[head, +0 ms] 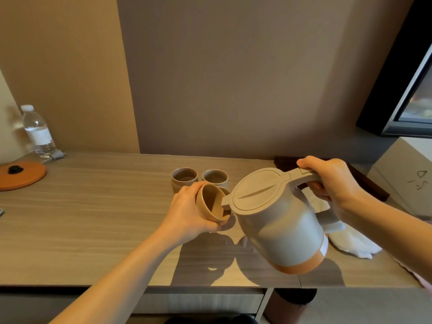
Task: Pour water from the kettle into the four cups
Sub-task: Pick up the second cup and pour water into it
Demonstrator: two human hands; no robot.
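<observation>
A grey kettle (280, 220) with an orange base band hangs tilted to the left above the wooden desk (93, 218), my right hand (329, 181) gripping its handle. Its spout reaches into a small tan cup (210, 204) that my left hand (187, 211) holds tilted toward the kettle, above the desk. Two grey cups, one at back left (184, 177) and one at back right (215, 177), stand upright behind. The rim of another cup (226, 190) peeks out behind the held cup, mostly hidden. I cannot make out any water stream.
An orange kettle base (22, 175) lies at the far left, with a clear water bottle (38, 132) behind it. A white cloth (350, 244) lies under my right arm. A dark tray (364, 181) and a white box (406, 174) sit at the right.
</observation>
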